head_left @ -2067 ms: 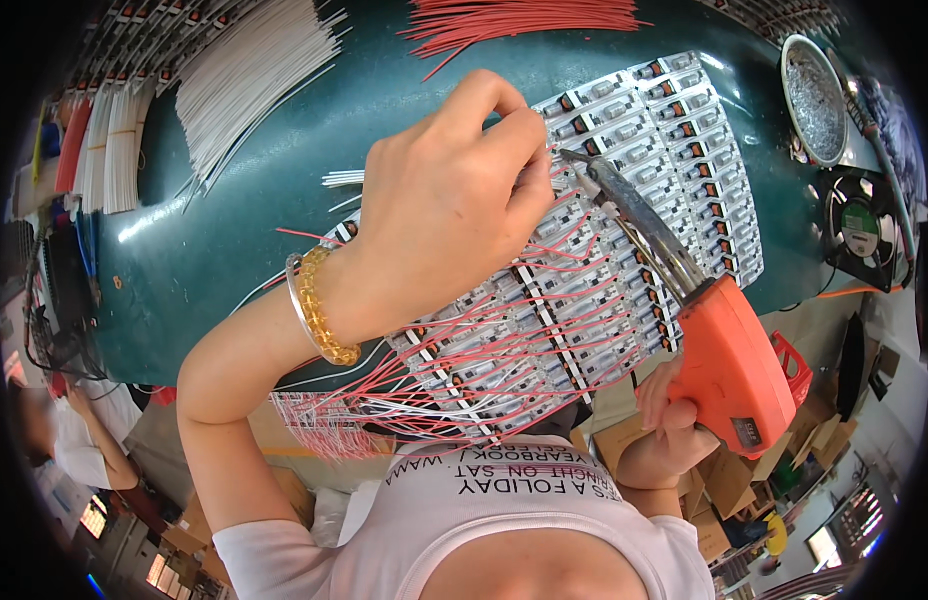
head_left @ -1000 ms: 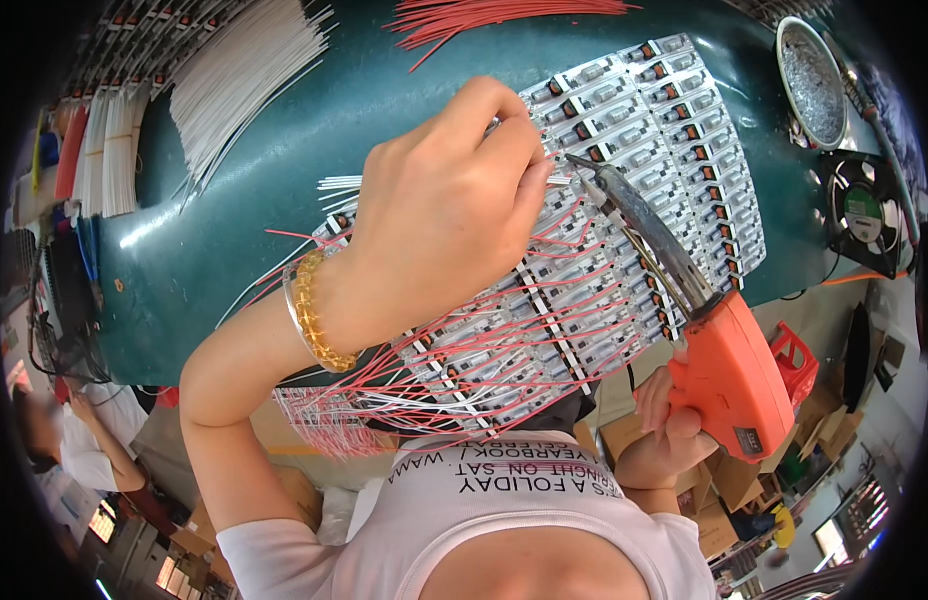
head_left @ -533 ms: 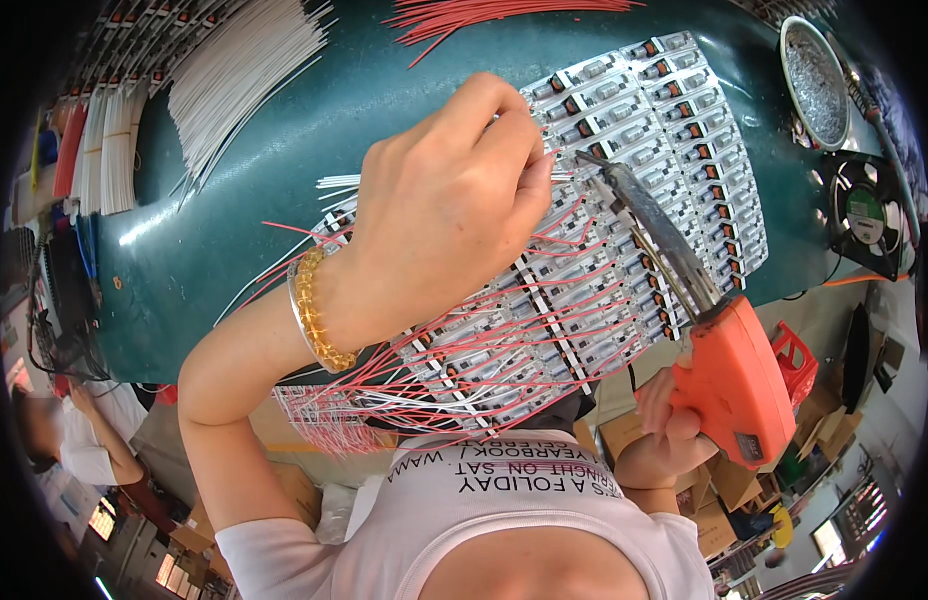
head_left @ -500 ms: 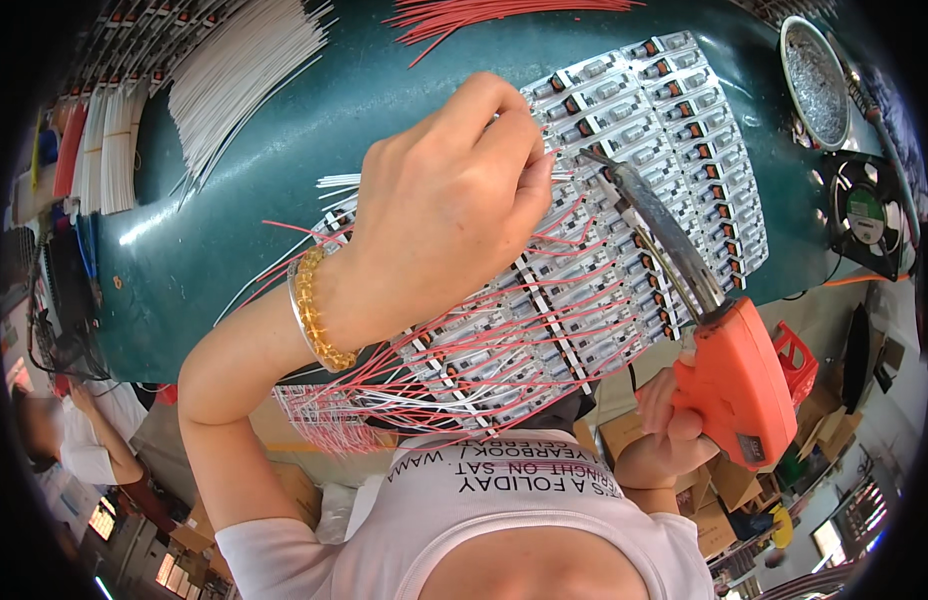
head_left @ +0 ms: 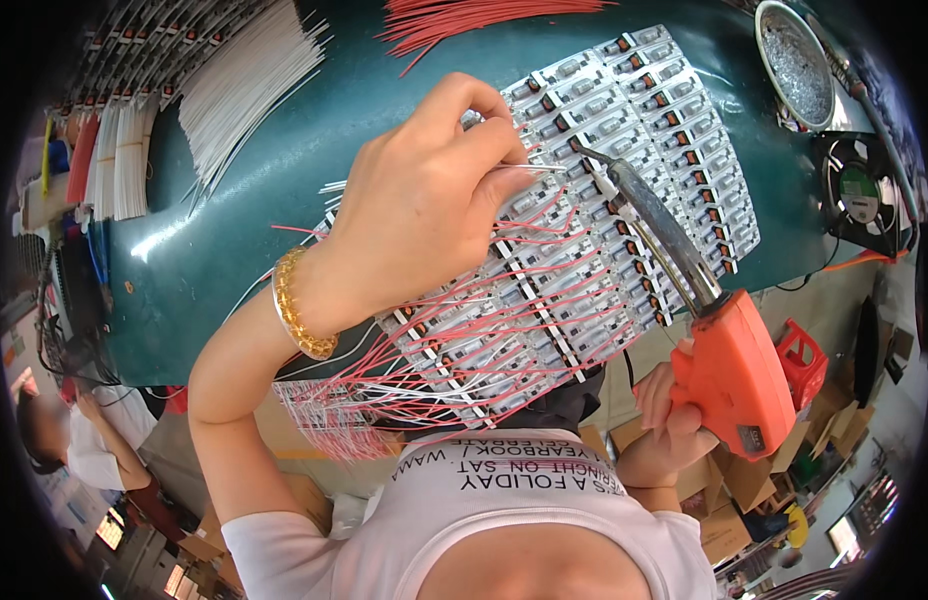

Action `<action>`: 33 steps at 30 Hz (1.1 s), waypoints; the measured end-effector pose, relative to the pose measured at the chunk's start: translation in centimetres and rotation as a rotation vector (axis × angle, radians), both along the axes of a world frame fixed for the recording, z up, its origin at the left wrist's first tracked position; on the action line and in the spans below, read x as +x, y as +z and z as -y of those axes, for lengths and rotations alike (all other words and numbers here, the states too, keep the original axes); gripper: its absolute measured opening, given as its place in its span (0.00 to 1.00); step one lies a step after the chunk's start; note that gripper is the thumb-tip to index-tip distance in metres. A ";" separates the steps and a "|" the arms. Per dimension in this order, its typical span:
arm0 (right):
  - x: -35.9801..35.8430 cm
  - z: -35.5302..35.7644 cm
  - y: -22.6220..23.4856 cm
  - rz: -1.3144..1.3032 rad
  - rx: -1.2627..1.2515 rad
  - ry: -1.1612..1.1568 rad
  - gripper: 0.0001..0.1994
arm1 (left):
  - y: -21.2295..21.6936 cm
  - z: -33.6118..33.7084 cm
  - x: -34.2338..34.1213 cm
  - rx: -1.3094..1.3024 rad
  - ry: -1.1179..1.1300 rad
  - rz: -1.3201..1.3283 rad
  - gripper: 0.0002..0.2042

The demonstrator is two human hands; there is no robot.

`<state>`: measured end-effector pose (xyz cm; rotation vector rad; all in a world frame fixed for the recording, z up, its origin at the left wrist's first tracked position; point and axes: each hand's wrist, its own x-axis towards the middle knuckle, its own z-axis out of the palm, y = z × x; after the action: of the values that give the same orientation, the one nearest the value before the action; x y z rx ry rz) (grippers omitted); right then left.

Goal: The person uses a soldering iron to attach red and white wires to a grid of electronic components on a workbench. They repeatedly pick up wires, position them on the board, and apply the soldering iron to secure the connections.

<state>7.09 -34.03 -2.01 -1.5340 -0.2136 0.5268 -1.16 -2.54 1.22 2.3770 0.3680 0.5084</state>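
Note:
My left hand (head_left: 424, 205), with a gold bracelet on the wrist, pinches a thin white wire (head_left: 539, 168) against a panel of small white circuit boards (head_left: 624, 150) lying on the green table (head_left: 284, 230). My right hand (head_left: 664, 420) grips an orange soldering gun (head_left: 729, 370) by its handle. Its long metal tip (head_left: 589, 155) touches the panel just right of my left fingertips. Many red and white wires (head_left: 484, 340) run from the boards toward my body.
Bundles of white wires (head_left: 239, 85) lie at the back left, red wires (head_left: 474, 15) at the back. A round metal dish (head_left: 796, 65) and a small fan (head_left: 859, 190) sit at the right. Another person (head_left: 74, 450) is at the lower left.
The soldering gun's tip has shifted a little along the panel toward my left fingertips. My left hand has stayed pinched in nearly the same place.

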 end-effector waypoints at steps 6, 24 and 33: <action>-0.1 -0.1 0.4 0.050 0.024 0.012 0.39 | 0.8 -0.2 0.1 0.388 0.044 0.168 0.04; -0.7 -1.0 1.5 0.199 -0.003 0.200 0.38 | -1.0 2.3 0.6 0.249 0.146 0.062 0.06; -0.7 -0.6 1.7 0.093 -0.137 0.209 0.38 | -1.0 2.5 0.6 0.322 0.159 0.073 0.08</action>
<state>6.40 -33.48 -0.29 -1.6814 -0.4198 0.6458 -0.53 -5.01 0.22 2.6416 0.4741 0.7759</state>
